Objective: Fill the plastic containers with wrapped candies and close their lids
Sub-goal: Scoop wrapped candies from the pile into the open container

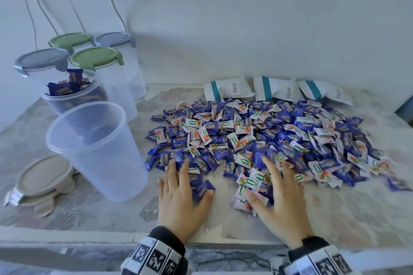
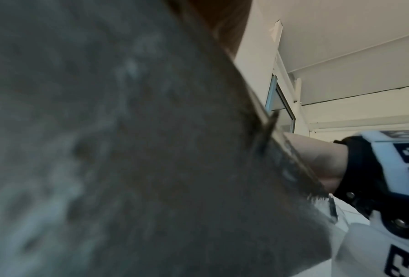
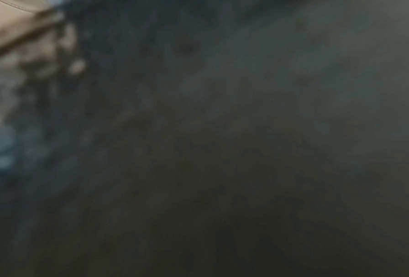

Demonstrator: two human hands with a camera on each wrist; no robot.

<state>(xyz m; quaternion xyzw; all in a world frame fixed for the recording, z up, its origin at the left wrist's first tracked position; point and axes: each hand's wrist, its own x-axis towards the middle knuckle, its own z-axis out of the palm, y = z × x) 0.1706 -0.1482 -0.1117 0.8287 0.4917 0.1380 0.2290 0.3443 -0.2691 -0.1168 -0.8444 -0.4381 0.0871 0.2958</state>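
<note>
A wide heap of blue and white wrapped candies [image 1: 279, 131] covers the middle and right of the table. My left hand [image 1: 182, 190] lies flat, fingers straight, on blue candies at the heap's near left edge. My right hand [image 1: 277, 190] lies flat with spread fingers on white and blue candies at the near edge. An empty clear container [image 1: 96, 149] stands open just left of my left hand. Behind it an open container [image 1: 73, 96] is heaped with blue candies. Both wrist views are dark and blurred.
Several lidded containers, green [image 1: 97, 58] and grey [image 1: 42, 60] lids, stand at the back left. A loose beige lid [image 1: 42, 178] lies at the near left. White packets with teal stripes [image 1: 277, 89] lie behind the heap. The table's front edge [image 1: 89, 239] runs under my wrists.
</note>
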